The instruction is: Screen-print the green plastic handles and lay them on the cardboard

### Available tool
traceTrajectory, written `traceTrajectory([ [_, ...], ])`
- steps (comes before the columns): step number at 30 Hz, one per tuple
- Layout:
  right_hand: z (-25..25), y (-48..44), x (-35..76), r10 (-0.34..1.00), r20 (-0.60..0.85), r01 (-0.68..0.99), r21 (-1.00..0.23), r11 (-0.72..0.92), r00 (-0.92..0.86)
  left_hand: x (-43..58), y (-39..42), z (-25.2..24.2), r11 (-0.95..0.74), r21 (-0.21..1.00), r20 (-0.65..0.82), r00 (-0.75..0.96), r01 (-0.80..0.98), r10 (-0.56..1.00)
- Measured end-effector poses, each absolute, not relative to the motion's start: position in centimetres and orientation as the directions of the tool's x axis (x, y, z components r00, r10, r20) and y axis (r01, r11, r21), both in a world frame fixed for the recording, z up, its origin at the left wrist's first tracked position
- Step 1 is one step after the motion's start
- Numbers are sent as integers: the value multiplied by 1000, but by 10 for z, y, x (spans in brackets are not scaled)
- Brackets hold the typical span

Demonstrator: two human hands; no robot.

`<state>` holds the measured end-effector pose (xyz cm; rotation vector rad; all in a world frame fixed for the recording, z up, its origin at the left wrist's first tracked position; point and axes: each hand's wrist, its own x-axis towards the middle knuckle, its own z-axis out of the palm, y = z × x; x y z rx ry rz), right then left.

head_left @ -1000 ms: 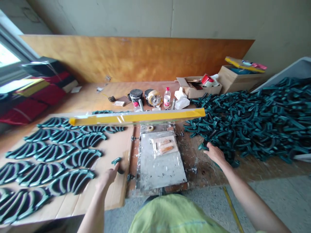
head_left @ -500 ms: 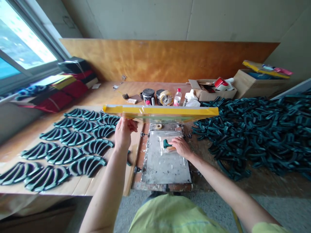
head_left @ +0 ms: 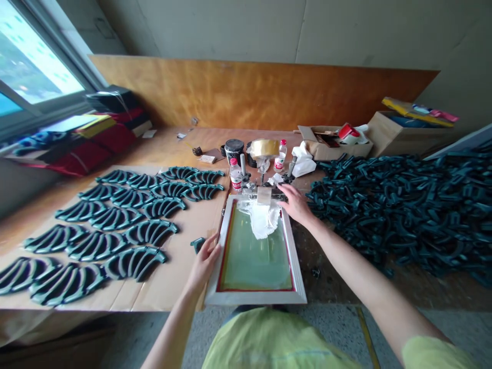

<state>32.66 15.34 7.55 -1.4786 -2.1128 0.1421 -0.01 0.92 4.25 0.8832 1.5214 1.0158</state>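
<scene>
A screen printing frame with silvery borders and green mesh lies flat before me. White ink is pooled on the far part of the mesh. At the frame's left border, my left hand is closed with its thumb and fingers at the edge. My right hand is over the far right corner, fingers apart and holding nothing. Just left of its fingertips stands a squeegee in the ink. One dark green curved part lies beside my left hand. The plate under the frame is hidden.
Rows of green curved parts lie on cardboard at left. A large heap of similar parts covers the right side. Bottles, a black tub, tape and an open carton stand behind.
The raised frame has come down flat, covering the plate and the green part on it. My left hand has shifted down to its left border; my right hand has left that part and moved away from me.
</scene>
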Motion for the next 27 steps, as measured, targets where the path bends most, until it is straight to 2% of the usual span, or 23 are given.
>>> traceTrajectory([
  [2, 80, 168, 300, 879, 337, 839, -317, 443, -337, 3, 10, 19, 377, 926, -364, -180, 38, 914],
  [6, 72, 175, 266, 911, 64, 888, -207, 412, -408, 1, 14, -4, 363, 922, -332, -206, 135, 921],
  [8, 65, 164, 265, 900, -19, 888, -177, 425, -435, -1, 14, -7, 361, 921, -328, -207, 146, 922],
  [13, 59, 122, 294, 733, 15, 718, -190, 670, -680, -3, 12, -12, 365, 921, -337, -194, 135, 921],
  [16, 68, 116, 310, 648, -17, 631, -244, 736, -762, -3, 12, -16, 372, 918, -346, -182, 138, 921],
  [19, 70, 125, 308, 693, -16, 668, -281, 689, -721, -3, 12, -17, 370, 918, -345, -174, 140, 922],
  [22, 55, 123, 296, 765, 127, 724, -257, 640, -632, -3, 12, -15, 364, 921, -340, -173, 138, 925],
  [24, 40, 112, 293, 749, 210, 711, -235, 663, -628, -3, 12, -12, 364, 923, -343, -165, 126, 925],
  [27, 32, 99, 300, 694, 235, 649, -246, 720, -681, -3, 12, -7, 372, 923, -356, -148, 102, 923],
])
